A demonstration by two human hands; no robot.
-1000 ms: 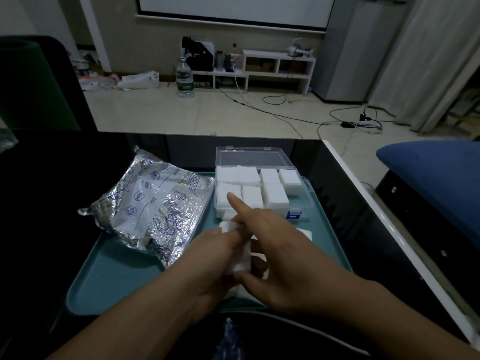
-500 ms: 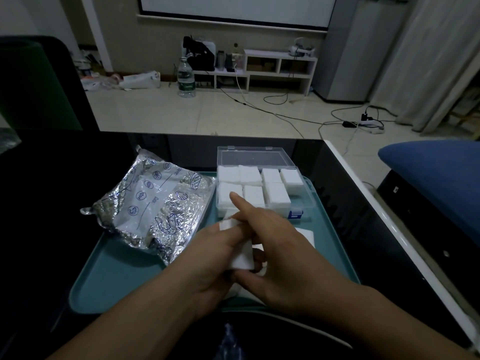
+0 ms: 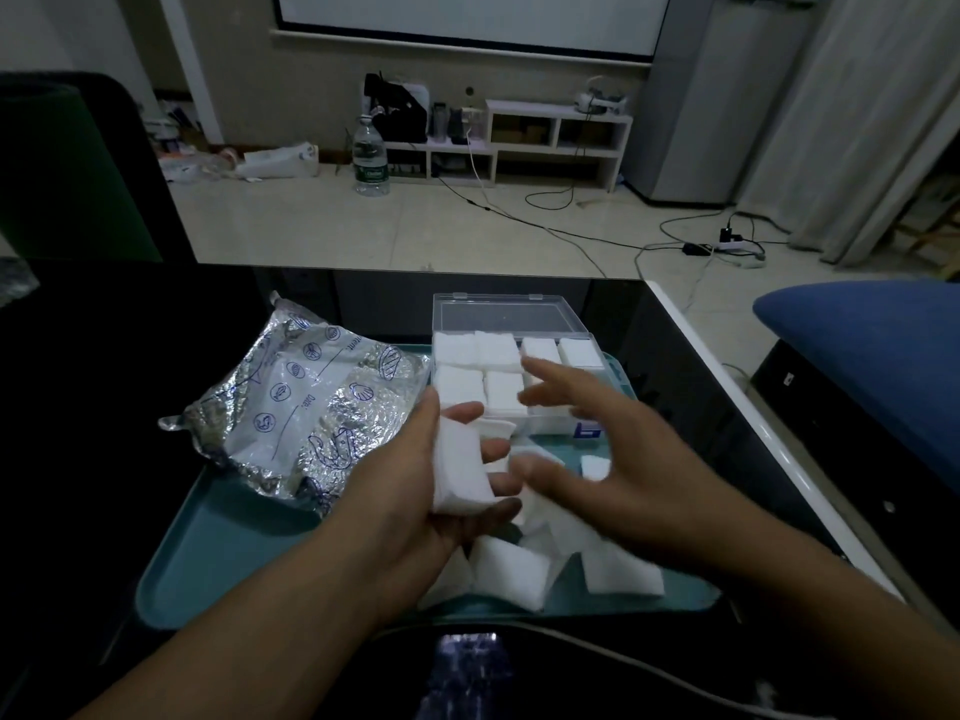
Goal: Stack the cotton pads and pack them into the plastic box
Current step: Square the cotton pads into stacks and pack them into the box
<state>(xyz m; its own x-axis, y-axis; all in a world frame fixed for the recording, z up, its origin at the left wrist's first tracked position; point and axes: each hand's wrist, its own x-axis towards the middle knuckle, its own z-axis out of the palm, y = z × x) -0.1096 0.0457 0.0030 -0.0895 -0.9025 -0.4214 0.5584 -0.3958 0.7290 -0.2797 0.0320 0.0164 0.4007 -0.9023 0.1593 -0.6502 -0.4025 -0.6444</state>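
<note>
Near plastic box (image 3: 519,324) front edge: I see left hand (image 3: 415,491) gripping cotton pad stack (image 3: 460,472), likely squaring it; right hand (image 3: 597,449) spread, empty, probably reaching loose pads (image 3: 511,569) below box.

A home living room: a projection screen (image 3: 467,18) on the far wall, a low white shelf unit (image 3: 519,142) beneath it, pale curtains (image 3: 852,122), a tiled floor (image 3: 415,226) with trailing cables (image 3: 571,231), and a blue sofa (image 3: 872,356).

Hands part over the tray
The right hand (image 3: 618,454) has let go and spread open; the left hand (image 3: 415,491) has lifted the pad stack (image 3: 460,470).
</note>
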